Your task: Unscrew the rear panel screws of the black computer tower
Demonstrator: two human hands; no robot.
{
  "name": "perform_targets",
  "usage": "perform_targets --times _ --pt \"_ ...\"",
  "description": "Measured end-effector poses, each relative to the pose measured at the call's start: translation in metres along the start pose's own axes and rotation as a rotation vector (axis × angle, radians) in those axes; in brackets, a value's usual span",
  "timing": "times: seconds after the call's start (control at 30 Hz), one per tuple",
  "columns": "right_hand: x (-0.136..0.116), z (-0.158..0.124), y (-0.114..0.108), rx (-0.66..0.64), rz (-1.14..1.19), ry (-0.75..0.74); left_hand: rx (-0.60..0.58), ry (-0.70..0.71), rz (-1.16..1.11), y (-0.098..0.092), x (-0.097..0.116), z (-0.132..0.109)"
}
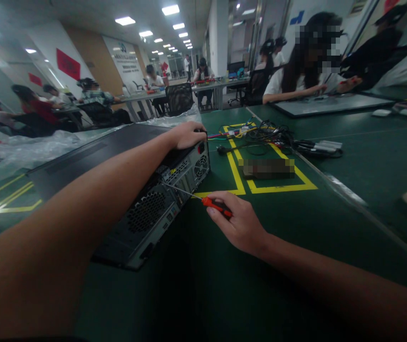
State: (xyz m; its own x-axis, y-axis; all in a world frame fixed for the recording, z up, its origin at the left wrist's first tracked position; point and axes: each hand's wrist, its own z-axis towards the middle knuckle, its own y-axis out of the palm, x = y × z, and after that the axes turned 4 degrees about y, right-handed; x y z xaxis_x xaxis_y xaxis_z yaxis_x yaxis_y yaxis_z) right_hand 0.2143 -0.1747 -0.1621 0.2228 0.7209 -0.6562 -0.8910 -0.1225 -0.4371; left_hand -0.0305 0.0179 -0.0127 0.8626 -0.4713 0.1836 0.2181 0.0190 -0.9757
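The left hand [188, 134] clasps the top rear corner of the computer case [146, 209], which lies flat toward the worktop's [224, 285] left edge. The right hand [241, 223] pinches a red-handled screwdriver [210, 203], its tip at the case's rear panel.

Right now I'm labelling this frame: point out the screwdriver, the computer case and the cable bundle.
screwdriver [213, 204]: head view, red handle.
computer case [146, 212]: head view, rear fan grille.
cable bundle [271, 134]: head view, black tangle's middle.

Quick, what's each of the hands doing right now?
Left hand: curled over the PC case edge.
Right hand: holding a screwdriver.
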Motion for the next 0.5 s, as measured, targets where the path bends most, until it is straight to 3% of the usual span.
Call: perform_targets --times 0.5 --pt "-0.0024 0.0026 -0.0007 -0.046 0.033 0.083 0.024 -0.003 -0.034 0.0003 0.0011 -0.0019"
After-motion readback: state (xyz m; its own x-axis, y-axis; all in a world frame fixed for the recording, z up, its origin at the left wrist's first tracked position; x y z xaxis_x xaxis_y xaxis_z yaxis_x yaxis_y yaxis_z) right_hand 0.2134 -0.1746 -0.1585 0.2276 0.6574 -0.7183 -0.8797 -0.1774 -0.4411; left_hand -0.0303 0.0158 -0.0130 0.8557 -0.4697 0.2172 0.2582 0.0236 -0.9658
